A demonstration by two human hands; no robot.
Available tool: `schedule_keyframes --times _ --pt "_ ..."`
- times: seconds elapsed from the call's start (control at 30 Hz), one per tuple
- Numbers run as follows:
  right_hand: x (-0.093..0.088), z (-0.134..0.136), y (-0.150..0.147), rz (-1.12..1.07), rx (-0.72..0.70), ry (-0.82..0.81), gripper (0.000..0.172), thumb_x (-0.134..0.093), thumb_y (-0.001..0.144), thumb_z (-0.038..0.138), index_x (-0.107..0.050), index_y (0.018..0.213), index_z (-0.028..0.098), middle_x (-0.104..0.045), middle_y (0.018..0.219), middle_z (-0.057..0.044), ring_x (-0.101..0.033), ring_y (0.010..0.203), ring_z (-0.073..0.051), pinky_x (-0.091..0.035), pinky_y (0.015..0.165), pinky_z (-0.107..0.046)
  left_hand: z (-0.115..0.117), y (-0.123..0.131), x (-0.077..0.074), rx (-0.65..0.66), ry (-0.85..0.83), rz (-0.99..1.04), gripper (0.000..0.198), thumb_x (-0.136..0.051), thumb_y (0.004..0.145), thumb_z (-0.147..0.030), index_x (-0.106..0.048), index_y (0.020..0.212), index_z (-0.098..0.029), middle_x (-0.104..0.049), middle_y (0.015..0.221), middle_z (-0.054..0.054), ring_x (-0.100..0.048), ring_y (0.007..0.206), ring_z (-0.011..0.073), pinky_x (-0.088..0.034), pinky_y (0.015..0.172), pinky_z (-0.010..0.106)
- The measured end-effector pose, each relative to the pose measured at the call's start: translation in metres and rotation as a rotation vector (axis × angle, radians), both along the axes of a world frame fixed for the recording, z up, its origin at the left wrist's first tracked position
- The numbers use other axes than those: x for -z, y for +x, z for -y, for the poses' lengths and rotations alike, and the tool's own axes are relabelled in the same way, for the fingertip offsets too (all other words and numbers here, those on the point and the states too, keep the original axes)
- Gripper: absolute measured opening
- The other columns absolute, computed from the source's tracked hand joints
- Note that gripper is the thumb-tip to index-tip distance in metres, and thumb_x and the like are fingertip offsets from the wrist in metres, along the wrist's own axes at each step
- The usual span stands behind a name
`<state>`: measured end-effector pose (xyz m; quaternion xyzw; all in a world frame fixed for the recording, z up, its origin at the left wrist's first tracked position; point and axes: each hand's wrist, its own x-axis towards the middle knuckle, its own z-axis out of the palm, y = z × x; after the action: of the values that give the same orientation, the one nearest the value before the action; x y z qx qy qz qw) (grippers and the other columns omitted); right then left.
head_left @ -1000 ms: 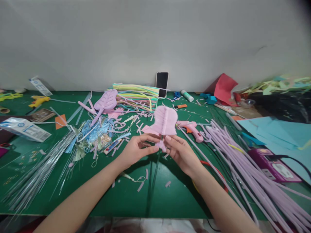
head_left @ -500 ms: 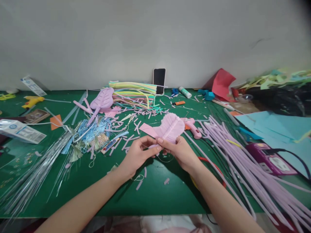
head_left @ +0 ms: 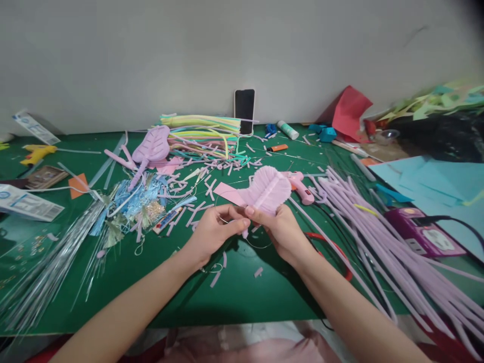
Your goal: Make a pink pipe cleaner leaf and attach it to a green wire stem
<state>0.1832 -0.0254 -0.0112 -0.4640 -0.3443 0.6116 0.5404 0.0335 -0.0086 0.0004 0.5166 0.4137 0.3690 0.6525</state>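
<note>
A lilac leaf made of pipe cleaners [head_left: 270,189] is gripped near its stem by my right hand [head_left: 283,228], thumb on top and the ribbed blade pointing away from me. Close against its base, my left hand [head_left: 214,231] is closed, thumb and fingers pinching a thin pale thread or wire [head_left: 260,247]. That strand loops below the short stem end; how it runs between the fingers is hidden. Just beyond the leaf lie a pink paper strip [head_left: 227,192] and a pink glue gun [head_left: 301,189]. Another lilac leaf [head_left: 153,143] rests farther back on the left.
Lilac pipe cleaners [head_left: 363,227] spread along the right, beside a purple device [head_left: 419,232]. Silvery wires [head_left: 64,252] and blue tassels [head_left: 132,196] cover the left. Coloured pipe cleaners [head_left: 200,123], a phone [head_left: 244,111] and a yellow glue gun [head_left: 37,154] sit farther back.
The whole view has tipped slightly, so the table appears higher. My left thumb and fingers have shifted a little at the leaf's base, and the stem end shows more clearly. Both hands stay together.
</note>
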Motion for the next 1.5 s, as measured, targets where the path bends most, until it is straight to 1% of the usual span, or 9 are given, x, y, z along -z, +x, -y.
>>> schedule_keyframes --times 0.17,0.3,0.63,0.73,0.83,1.0,1.1,1.33,1.5 --pt "0.002 0.001 0.003 0.006 0.002 -0.011 0.027 -0.083 0.063 0.038 -0.071 0.075 0.017 -0.069 0.071 -0.002 -0.059 0.064 -0.015 -0.043 0.063 -0.030 0.000 0.003 0.001 0.007 -0.042 0.036 0.022 -0.076 0.067 -0.026 -0.059 0.057 -0.016 -0.065 0.066 0.000 -0.060 0.069 0.0131 -0.044 0.066 0.025" --pt "0.003 0.000 0.004 -0.006 -0.009 -0.023 0.029 -0.083 0.063 0.038 -0.071 0.076 0.016 -0.068 0.071 -0.002 -0.058 0.064 -0.015 -0.042 0.062 -0.029 0.000 0.003 0.001 0.007 -0.058 0.033 0.021 -0.075 0.067 -0.024 -0.059 0.057 -0.016 -0.068 0.073 0.001 -0.062 0.073 0.0141 -0.046 0.069 0.026" --pt "0.000 -0.002 0.003 -0.001 -0.007 -0.006 0.028 -0.084 0.061 0.037 -0.069 0.069 0.016 -0.063 0.065 0.000 -0.052 0.059 -0.012 -0.038 0.056 -0.027 -0.001 0.002 0.002 0.052 -0.021 0.036 0.022 -0.073 0.072 -0.023 -0.056 0.059 -0.016 -0.061 0.062 -0.002 -0.055 0.063 0.0104 -0.046 0.068 0.025" --pt "0.000 -0.006 0.006 0.033 0.066 0.011 0.029 -0.086 0.058 0.038 -0.066 0.063 0.016 -0.059 0.058 0.002 -0.046 0.052 -0.011 -0.033 0.050 -0.026 -0.001 0.003 0.002 0.032 -0.063 0.062 0.020 -0.075 0.072 -0.028 -0.061 0.076 -0.016 -0.064 0.075 -0.001 -0.057 0.066 0.0103 -0.047 0.063 0.023" --pt "0.001 -0.009 0.009 0.034 0.128 0.042 0.030 -0.085 0.060 0.039 -0.063 0.061 0.018 -0.054 0.055 0.004 -0.041 0.051 -0.009 -0.031 0.050 -0.026 -0.002 0.001 0.002 0.048 -0.148 0.019 0.036 -0.078 0.070 -0.034 -0.060 0.096 -0.017 -0.063 0.085 0.001 -0.060 0.070 0.0121 -0.047 0.055 0.022" --pt "0.003 -0.009 0.010 0.048 0.026 0.024 0.028 -0.082 0.063 0.041 -0.068 0.069 0.017 -0.062 0.065 0.001 -0.049 0.060 -0.012 -0.035 0.056 -0.027 0.000 -0.001 0.000 0.098 -0.151 -0.016 0.032 -0.075 0.073 -0.043 -0.061 0.074 -0.015 -0.059 0.068 -0.001 -0.056 0.058 0.0096 -0.043 0.051 0.021" --pt "0.003 -0.008 0.009 0.036 -0.053 -0.008 0.028 -0.081 0.063 0.042 -0.071 0.072 0.018 -0.065 0.070 0.000 -0.052 0.062 -0.012 -0.035 0.056 -0.027 0.000 0.000 -0.001 0.044 -0.117 0.011 0.031 -0.078 0.070 -0.041 -0.062 0.074 -0.015 -0.060 0.068 -0.002 -0.057 0.062 0.0106 -0.043 0.052 0.021" --pt "0.003 -0.004 0.006 0.022 -0.119 0.044 0.022 -0.078 0.069 0.037 -0.068 0.063 0.019 -0.061 0.060 0.001 -0.049 0.058 -0.012 -0.033 0.056 -0.027 -0.003 -0.002 -0.002 0.094 -0.109 0.004 0.030 -0.073 0.076 -0.043 -0.062 0.074 -0.015 -0.062 0.068 0.000 -0.057 0.063 0.0109 -0.043 0.054 0.022" --pt "0.001 -0.002 0.002 -0.080 -0.090 -0.025 0.021 -0.079 0.066 0.035 -0.067 0.060 0.019 -0.060 0.058 0.002 -0.050 0.056 -0.012 -0.034 0.057 -0.028 -0.002 -0.001 -0.004 0.073 -0.078 0.019 0.030 -0.074 0.075 -0.039 -0.059 0.063 -0.015 -0.061 0.062 0.000 -0.053 0.059 0.0102 -0.043 0.056 0.022"
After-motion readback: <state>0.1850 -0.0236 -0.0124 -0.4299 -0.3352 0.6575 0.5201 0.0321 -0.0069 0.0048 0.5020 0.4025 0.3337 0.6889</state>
